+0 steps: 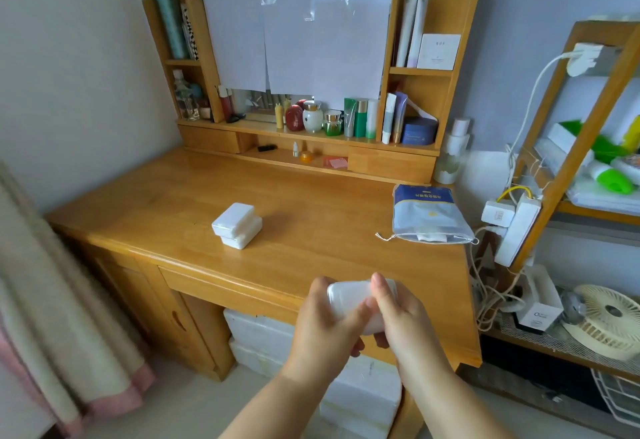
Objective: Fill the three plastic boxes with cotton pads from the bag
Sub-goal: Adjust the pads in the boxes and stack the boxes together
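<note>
both hands grasp one white plastic box (349, 294) above the near edge of a wooden desk (311, 230): the left hand (320, 327) cups it from below and the side with curled fingers, while the right hand (398, 317) wraps its right end, thumb laid across the top. whether the lid is open or closed cannot be told, as the fingers hide most of it.

two more white plastic boxes (237, 225) sit stacked, lids closed, the upper one slightly askew, toward the left middle of the desk, well apart from the hands. a blue-and-white drawstring bag (424, 215) lies flat near the desk's right edge, its mouth toward the person, white contents showing at the opening and cords trailing onto the wood. bare desk lies between the hands, the stack and the bag.

at the back, a shelf unit holds cosmetic bottles and jars (329, 118); taped sheets of white paper (298, 22) cover most of the mirror. white foam boxes (263, 338) are stowed under the desk. to the right, a wooden rack (571, 161) carries power strips (516, 227), tangled cables and a small cream fan (609, 320). a curtain (52, 300) hangs at left.
</note>
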A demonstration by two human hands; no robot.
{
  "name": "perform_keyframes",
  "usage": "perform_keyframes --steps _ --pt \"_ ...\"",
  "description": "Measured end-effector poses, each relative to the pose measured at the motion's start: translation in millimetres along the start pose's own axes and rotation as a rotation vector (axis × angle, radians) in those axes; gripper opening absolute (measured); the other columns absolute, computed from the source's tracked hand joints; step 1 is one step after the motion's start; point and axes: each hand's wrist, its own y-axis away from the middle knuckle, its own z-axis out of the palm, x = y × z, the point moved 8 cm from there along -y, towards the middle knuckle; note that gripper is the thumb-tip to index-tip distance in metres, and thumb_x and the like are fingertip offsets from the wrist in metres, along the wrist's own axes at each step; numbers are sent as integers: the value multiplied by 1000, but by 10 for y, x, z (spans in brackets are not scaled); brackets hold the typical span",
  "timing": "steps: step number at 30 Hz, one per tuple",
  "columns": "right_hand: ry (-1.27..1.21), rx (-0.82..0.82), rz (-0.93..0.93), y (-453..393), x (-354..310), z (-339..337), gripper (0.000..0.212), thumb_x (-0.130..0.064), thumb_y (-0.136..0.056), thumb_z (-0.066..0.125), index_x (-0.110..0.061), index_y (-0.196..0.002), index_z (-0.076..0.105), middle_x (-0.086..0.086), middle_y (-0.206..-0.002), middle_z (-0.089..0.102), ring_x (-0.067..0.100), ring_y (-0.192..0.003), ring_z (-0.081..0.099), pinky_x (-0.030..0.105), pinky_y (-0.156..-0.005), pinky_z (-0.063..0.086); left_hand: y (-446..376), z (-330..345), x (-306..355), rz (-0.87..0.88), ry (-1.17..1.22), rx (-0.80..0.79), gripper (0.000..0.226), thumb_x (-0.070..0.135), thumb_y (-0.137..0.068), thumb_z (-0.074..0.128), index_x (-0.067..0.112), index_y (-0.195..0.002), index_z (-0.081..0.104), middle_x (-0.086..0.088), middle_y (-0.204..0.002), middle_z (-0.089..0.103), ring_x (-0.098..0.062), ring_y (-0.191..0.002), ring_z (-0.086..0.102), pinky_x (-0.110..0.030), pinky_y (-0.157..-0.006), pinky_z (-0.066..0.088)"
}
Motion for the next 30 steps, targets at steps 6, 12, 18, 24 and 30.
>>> perform_keyframes --steps 6,12,18,24,30 --pt "-158 -80 160 -474 410 268 24 -38 -85 63 -16 -95 61 -2 -55 56 16 -47 50 29 -50 42 -344 -237 -328 -83 -101 25 62 61 -75 62 26 -122 42 2 -93 60 -6 -74 63 -19 -66 54" --pt "-77 -213 102 -1149 325 1067 18 -47 -83 64 -29 -78 64 -4 -52 58 16 -48 57 29 -50 47 -826 -899 -204 307 -535 138 67 41 -62 81 41 -118 44 21 -115 44 1 -104 50 -6 -80 42" --pt "-99 -431 22 -1909 -146 2074 23 -43 -72 58 -32 -89 68 -5 -67 66 13 -60 62 28 -59 50 -1564 -1778 -3 299 -698 463 70 46 -63 73 27 -125 47 24 -114 52 15 -105 46 1 -86 33" --pt "309 -407 -167 -2287 -503 2512 28 -32 -89 60 -25 -116 62 -16 -108 61 -1 -102 56 10 -86 41 -1932 -2193 -32 114 -725 542 62 33 -66 79 20 -120 50 27 -108 49 6 -103 46 4 -86 29" --pt "393 -464 109 -2292 -270 2694 31 -36 -92 52 -33 -123 54 -15 -110 62 2 -99 57 14 -77 41 -1990 -2162 -376 -34 -676 466 80 25 -58 87 27 -119 36 7 -103 53 -15 -81 59 -7 -48 37"
